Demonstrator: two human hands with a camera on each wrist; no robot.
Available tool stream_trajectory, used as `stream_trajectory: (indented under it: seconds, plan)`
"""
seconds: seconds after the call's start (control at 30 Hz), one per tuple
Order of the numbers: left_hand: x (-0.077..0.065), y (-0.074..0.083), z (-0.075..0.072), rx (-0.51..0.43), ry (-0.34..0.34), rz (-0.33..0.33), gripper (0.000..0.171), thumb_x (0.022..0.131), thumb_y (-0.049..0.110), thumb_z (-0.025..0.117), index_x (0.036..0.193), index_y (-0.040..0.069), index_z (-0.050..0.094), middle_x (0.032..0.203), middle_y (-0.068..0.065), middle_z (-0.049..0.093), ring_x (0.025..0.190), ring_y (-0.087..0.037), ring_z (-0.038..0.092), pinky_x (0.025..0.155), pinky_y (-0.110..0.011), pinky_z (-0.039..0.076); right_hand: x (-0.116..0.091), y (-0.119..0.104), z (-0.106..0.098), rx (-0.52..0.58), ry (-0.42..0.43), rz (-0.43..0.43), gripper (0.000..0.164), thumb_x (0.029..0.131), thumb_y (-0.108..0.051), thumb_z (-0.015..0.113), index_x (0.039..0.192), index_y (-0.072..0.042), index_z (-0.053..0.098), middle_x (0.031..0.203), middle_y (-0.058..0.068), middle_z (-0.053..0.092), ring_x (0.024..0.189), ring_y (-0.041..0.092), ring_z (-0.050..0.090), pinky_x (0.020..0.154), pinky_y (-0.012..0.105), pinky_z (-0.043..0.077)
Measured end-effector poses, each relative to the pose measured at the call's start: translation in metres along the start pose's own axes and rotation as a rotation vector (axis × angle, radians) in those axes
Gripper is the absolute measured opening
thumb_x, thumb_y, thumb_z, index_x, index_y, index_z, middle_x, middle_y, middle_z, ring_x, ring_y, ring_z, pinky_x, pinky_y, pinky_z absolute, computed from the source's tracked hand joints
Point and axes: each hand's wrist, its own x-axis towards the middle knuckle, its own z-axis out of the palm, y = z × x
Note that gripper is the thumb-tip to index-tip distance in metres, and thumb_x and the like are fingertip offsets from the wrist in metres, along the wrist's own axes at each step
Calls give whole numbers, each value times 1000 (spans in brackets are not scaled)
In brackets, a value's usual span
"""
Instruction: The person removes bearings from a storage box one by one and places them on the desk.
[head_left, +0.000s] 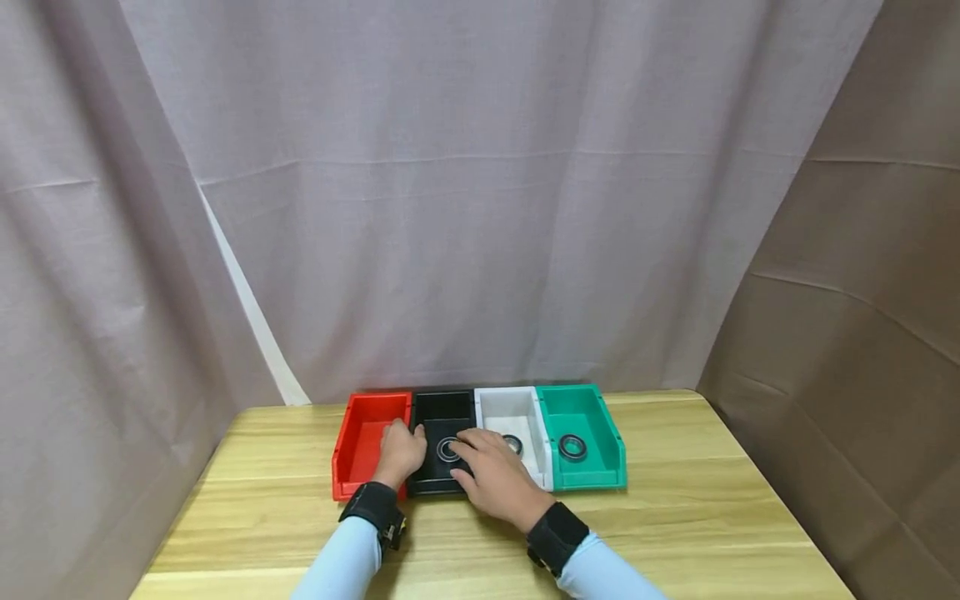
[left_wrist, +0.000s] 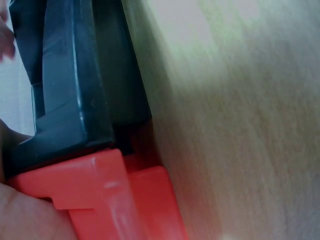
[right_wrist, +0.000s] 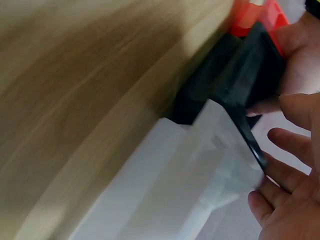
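In the head view, my left hand [head_left: 401,457] straddles the wall where the red bin [head_left: 341,450] meets the black bin [head_left: 442,402], fingers on the red side and thumb on the black. My right hand [head_left: 497,482] reaches over the border of the black bin and the white bin [head_left: 510,400], its fingers spread. Beneath its fingertips, a ball bearing [head_left: 442,451] lies in the black bin. The right wrist view has the right fingers [right_wrist: 287,175] beside the wall between the black and white bins. Another bearing [head_left: 514,442] in the white bin is partly hidden by this hand.
A green bin [head_left: 592,408] with a bearing [head_left: 572,447] in it ends the row on the right. The bins stand side by side near the far edge of the wooden table [head_left: 675,500]. Grey curtains [head_left: 450,208] hang behind and at both sides.
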Motion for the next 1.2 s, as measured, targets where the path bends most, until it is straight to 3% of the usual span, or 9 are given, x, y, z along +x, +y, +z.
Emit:
stream_trajectory:
  seconds: [0.1, 0.27, 0.43, 0.63, 0.8, 1.0, 1.2]
  plan:
    - [-8, 10, -8, -9, -5, 15, 41, 101, 19, 64, 120, -17, 61, 118, -37, 63, 111, -55, 62, 105, -65, 51, 10, 0, 9, -51, -15, -38, 39, 102, -31, 71, 136, -10, 71, 144, 10, 69, 138, 28, 61, 121, 45, 46]
    - [-14, 13, -12, -22, 9, 18, 37, 102, 17, 62, 118, -16, 61, 117, -37, 62, 109, -56, 62, 101, -65, 51, 29, -2, 22, -147, -80, -69, 39, 102, -32, 72, 135, -12, 72, 144, 7, 70, 139, 24, 62, 123, 40, 44]
    - [-13, 9, -12, -40, 16, 18, 40, 102, 19, 61, 120, -16, 60, 118, -37, 61, 109, -57, 61, 101, -66, 51, 50, -7, 32, -261, -157, -22, 41, 99, -40, 74, 133, -18, 73, 137, 2, 72, 132, 21, 65, 114, 36, 48]
    - [-12, 10, -11, -55, -14, 2, 42, 102, 19, 61, 124, -17, 59, 122, -39, 61, 115, -58, 59, 107, -66, 49, 67, -14, 36, -337, -250, 47, 36, 94, -47, 77, 121, -22, 77, 115, -2, 77, 109, 19, 72, 98, 34, 52]
    - [-6, 4, -3, -58, -1, 1, 39, 102, 21, 62, 118, -14, 62, 119, -37, 62, 113, -58, 60, 105, -66, 49, 74, -17, 36, -347, -304, 91, 25, 92, -43, 80, 108, -23, 80, 108, -2, 79, 103, 18, 74, 105, 38, 51]
    - [19, -23, 21, -75, -11, 20, 39, 102, 25, 61, 116, -12, 64, 121, -36, 61, 115, -57, 59, 105, -66, 49, 76, -16, 40, -355, -316, 119, 21, 88, -41, 83, 101, -24, 82, 108, -2, 78, 103, 18, 74, 108, 38, 50]
    - [14, -19, 14, -76, -39, -14, 41, 103, 24, 60, 121, -13, 61, 125, -36, 58, 119, -56, 57, 107, -66, 48, 75, -18, 41, -375, -311, 112, 22, 88, -43, 84, 100, -24, 83, 106, -2, 78, 101, 17, 75, 109, 38, 51]
